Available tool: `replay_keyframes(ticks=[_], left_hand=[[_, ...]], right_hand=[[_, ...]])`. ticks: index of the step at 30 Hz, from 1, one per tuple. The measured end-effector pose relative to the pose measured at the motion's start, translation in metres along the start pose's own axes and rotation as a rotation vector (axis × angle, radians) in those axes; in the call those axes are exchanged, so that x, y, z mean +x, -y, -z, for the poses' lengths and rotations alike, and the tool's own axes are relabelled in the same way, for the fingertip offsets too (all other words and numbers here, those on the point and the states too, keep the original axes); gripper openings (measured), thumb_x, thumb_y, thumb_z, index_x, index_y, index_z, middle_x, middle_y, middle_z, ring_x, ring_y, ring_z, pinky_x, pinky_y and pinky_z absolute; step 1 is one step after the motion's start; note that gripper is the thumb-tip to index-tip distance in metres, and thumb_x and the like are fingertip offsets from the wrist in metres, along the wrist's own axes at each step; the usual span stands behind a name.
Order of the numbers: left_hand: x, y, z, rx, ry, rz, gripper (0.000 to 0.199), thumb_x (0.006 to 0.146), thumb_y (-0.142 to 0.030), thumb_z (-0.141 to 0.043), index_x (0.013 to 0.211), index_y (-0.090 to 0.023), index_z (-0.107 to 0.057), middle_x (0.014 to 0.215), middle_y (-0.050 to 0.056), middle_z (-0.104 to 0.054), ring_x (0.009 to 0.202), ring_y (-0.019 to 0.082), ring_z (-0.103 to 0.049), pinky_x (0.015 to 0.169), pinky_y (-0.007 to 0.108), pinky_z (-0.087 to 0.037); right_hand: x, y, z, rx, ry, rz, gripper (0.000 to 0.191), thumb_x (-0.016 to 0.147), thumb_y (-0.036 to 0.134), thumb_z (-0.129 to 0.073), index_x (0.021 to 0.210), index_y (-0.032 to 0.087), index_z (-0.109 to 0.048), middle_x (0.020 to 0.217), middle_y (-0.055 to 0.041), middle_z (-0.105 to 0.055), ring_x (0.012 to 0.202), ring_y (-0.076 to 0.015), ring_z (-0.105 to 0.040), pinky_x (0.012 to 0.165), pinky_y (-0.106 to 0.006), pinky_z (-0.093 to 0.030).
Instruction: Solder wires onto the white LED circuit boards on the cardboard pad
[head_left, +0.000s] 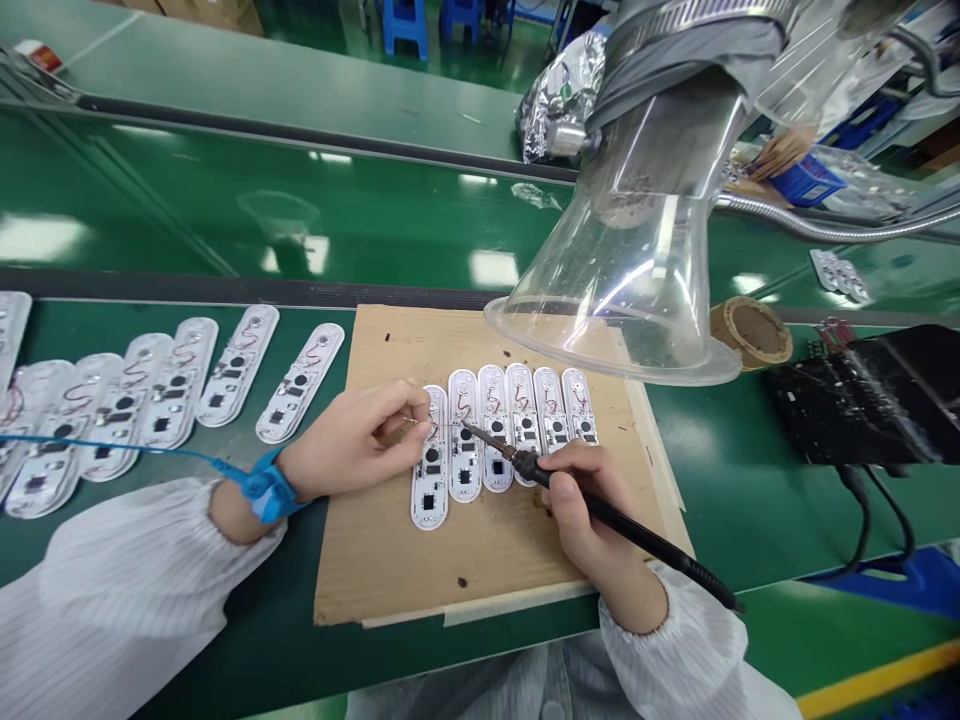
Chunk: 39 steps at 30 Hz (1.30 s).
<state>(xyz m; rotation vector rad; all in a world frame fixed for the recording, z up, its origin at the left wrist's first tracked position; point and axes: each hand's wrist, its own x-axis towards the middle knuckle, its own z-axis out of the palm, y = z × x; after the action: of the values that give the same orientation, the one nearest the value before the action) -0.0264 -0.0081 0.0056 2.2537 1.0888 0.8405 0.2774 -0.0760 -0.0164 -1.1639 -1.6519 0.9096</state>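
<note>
My right hand grips a soldering iron like a pen. Its tip touches or hovers just over the second white oblong circuit board from the left in a row of several. With thumb and forefinger pinched, my left hand holds a thin solder wire that runs toward the iron's tip. Just beside those fingers lies the leftmost board, partly covered by them. Each board carries dark chips and a small red wire. The row rests on a cardboard sheet.
A clear fume hood hangs over the cardboard's far right. More boards lie at left. A round brown container and a black device stand at right. A blue wrist strap trails a cord leftward. Another person's hand shows far right.
</note>
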Motion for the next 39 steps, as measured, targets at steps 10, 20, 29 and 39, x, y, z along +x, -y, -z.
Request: replay_keyframes(ticks=[10,20,29,39], left_hand=[[-0.001,0.003,-0.002,-0.013,0.035,0.029,0.008,0.099,-0.019,-0.054,0.093,-0.022,-0.057,0.065,-0.009,-0.041,0.053,0.010,-0.041,0.054,0.022,-0.034],[-0.001,0.003,-0.004,0.003,0.045,0.027,0.007,0.100,-0.020,-0.054,0.094,-0.022,-0.059,0.064,-0.009,-0.042,0.053,0.010,-0.042,0.055,0.023,-0.033],[-0.024,0.001,0.012,-0.047,-0.039,0.069,0.008,0.098,-0.016,-0.055,0.093,-0.022,-0.056,0.064,-0.009,-0.047,0.048,0.008,-0.038,0.047,0.021,-0.031],[-0.022,0.008,0.000,-0.164,0.077,0.100,0.001,0.100,-0.023,-0.053,0.101,-0.024,-0.053,0.059,-0.013,-0.031,0.047,0.011,-0.033,0.052,0.024,-0.026]], right_hand=[[0.003,0.002,-0.001,-0.065,0.029,-0.018,0.009,0.108,0.031,-0.068,0.117,0.029,-0.067,0.094,-0.0009,-0.071,0.071,-0.0153,-0.068,0.064,-0.030,-0.056],[0.006,0.003,-0.003,-0.072,0.030,0.001,0.009,0.108,0.029,-0.068,0.117,0.030,-0.069,0.094,0.0006,-0.071,0.070,-0.0140,-0.067,0.064,-0.030,-0.054],[0.002,-0.005,-0.001,0.001,0.002,-0.046,0.009,0.110,0.034,-0.065,0.117,0.028,-0.066,0.092,-0.0015,-0.068,0.073,-0.0162,-0.066,0.062,-0.030,-0.054],[-0.006,-0.013,-0.001,-0.052,-0.093,0.070,0.010,0.110,0.034,-0.063,0.114,0.028,-0.069,0.082,-0.0021,-0.067,0.067,-0.0188,-0.065,0.059,-0.032,-0.052]])
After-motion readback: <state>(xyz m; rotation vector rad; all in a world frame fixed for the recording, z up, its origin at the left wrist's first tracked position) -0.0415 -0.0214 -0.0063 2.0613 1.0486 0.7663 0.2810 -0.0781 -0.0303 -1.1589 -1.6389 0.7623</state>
